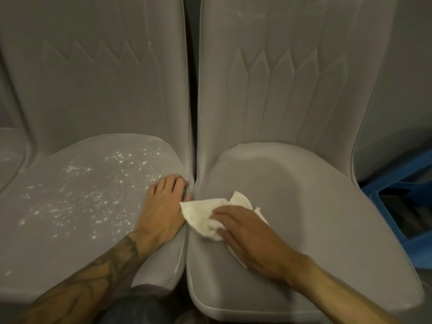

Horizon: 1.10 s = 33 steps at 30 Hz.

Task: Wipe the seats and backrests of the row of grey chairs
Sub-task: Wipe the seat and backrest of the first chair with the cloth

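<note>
Two grey moulded chairs stand side by side. The left chair's seat [77, 206] is speckled with white droplets or spots; its backrest [98, 73] rises behind. The right chair's seat [315, 206] looks plain, with its backrest [280, 78] above. My right hand [252, 232] presses a crumpled white cloth [203, 216] flat onto the left part of the right seat, near the gap between the chairs. My left hand [163, 206] rests flat on the right edge of the left seat, fingers spread toward the gap, holding nothing.
A blue plastic crate or stool [406, 202] sits to the right of the right chair. A third grey seat's edge [9, 155] shows at far left. My knee in dark trousers [138, 307] is between the chairs at the bottom.
</note>
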Each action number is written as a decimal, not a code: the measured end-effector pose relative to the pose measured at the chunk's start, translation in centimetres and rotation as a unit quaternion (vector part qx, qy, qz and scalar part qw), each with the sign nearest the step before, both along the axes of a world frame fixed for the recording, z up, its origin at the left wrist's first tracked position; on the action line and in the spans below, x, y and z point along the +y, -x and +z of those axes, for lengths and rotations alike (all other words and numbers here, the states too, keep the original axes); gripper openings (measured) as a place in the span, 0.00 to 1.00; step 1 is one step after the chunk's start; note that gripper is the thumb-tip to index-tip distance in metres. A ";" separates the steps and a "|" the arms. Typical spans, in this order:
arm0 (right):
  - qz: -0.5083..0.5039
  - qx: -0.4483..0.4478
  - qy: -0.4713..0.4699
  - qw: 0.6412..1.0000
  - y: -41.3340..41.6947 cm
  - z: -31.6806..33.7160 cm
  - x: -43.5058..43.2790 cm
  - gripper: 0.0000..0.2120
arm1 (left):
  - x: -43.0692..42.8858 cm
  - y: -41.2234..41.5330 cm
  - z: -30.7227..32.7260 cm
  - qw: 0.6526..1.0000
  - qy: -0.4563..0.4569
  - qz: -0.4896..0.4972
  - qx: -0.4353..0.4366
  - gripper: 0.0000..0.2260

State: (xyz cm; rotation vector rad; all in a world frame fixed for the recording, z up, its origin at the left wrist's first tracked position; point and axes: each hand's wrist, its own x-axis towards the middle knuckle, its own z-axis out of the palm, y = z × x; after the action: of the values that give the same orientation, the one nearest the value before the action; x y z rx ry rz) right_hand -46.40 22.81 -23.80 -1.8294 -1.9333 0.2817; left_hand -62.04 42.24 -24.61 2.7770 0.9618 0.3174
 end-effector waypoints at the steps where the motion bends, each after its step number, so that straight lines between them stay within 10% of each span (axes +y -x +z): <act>1: -0.043 -0.020 -0.002 0.999 -1.2 0.2 0.6 0.16 | 0.2 -0.2 0.0 1.000 -0.009 -0.001 -0.005 0.18; 10: -0.244 -0.021 -0.079 0.966 -9.4 0.7 6.3 0.14 | 2.8 -8.6 4.9 0.986 -0.058 -0.020 -0.156 0.15; 21: -0.385 -0.128 -0.395 0.824 -22.5 12.0 10.2 0.14 | 9.8 -19.2 12.8 0.914 -0.216 0.003 -0.343 0.30; 33: -0.382 -0.310 -0.361 0.792 -30.7 10.8 9.9 0.23 | 12.5 -22.3 11.4 0.879 -0.314 0.043 -0.356 0.29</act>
State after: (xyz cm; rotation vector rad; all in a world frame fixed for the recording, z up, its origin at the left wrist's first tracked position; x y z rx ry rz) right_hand -15.70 32.70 -12.95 -2.0312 -1.1239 -1.2746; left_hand -39.74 54.71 -13.24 2.6873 0.8685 1.7929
